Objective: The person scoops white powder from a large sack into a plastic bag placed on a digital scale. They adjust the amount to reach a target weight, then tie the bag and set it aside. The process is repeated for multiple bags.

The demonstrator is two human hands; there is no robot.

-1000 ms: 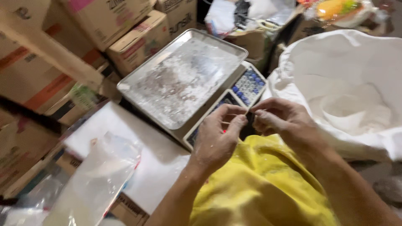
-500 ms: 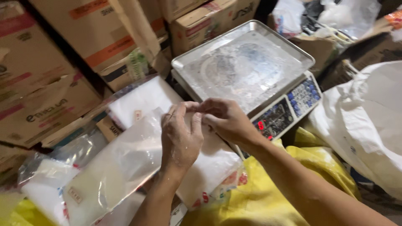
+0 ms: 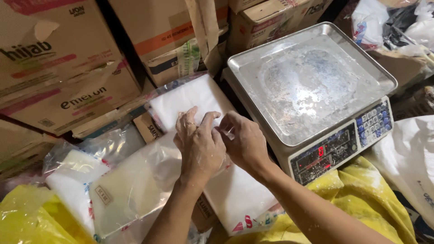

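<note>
1. My left hand (image 3: 199, 144) and right hand (image 3: 242, 140), fingers curled, pinch the stack of plastic bags (image 3: 199, 97) beside the scale (image 3: 312, 86).
2. Floury fingers risk lifting several bags together.

Left hand (image 3: 197, 144) & right hand (image 3: 242, 141) side by side, both palm-down on a flat stack of clear plastic bags (image 3: 190, 101), fingertips pinching at a thin bag edge; both dusted w/ white powder. Just right of the hands: digital scale (image 3: 337, 151) w/ steel pan (image 3: 312, 79), pan smeared white, red digit lit on display. Cardboard boxes (image 3: 68, 90) along the top. More bag packs (image 3: 131, 190) bottom-left. Yellow cloth (image 3: 361, 199) bottom-right, white sack (image 3: 413, 158) at right edge.
</note>
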